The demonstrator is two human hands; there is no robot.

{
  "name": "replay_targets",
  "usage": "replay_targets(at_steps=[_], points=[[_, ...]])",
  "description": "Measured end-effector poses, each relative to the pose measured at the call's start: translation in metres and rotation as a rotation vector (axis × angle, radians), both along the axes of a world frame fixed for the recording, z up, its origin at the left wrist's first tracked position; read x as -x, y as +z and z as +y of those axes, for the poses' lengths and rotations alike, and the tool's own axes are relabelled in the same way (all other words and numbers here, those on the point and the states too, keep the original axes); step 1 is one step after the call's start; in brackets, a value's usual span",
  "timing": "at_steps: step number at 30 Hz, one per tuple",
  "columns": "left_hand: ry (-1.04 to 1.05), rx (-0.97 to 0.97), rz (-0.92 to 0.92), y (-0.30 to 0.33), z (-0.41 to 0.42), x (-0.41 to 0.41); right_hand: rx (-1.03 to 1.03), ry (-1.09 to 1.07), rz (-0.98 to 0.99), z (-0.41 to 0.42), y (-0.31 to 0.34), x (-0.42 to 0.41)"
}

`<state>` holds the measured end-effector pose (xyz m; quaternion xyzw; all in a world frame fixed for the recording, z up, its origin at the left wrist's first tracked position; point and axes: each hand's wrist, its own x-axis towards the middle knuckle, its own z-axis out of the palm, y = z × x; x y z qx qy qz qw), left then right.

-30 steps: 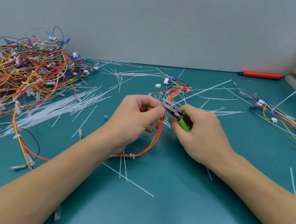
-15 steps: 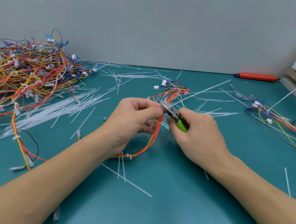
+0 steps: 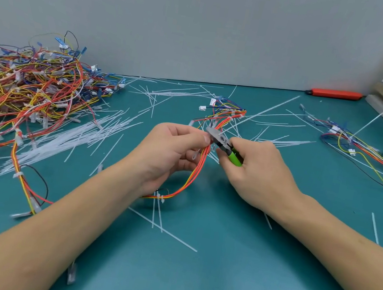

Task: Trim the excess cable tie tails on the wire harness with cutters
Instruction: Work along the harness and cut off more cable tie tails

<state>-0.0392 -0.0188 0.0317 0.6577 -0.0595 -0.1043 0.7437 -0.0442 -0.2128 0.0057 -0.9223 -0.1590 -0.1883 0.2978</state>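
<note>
A big wire pile (image 3: 23, 93) sits far left on the green tabletop (image 3: 188, 282). The left hand (image 3: 171, 151) grips the harness (image 3: 196, 168) above the tabletop. The right hand (image 3: 256, 172) grips the cutters (image 3: 223, 145), whose tip touches the harness.

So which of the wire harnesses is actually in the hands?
The middle harness: the left hand holds it and the right hand holds cutters to it. The left pile and right harness lie untouched.
</note>
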Motion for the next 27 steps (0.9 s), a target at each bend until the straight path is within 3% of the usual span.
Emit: replay_targets(at_steps=[11,27], points=[[0.029,-0.058,0.006,-0.0016,-0.0027,0.0016,-0.008,0.015,-0.034,-0.0011,-0.0001,0.0008],[0.096,-0.156,-0.124,0.0024,-0.0054,0.0036,-0.010,0.010,0.022,-0.0010,0.0013,0.0010]])
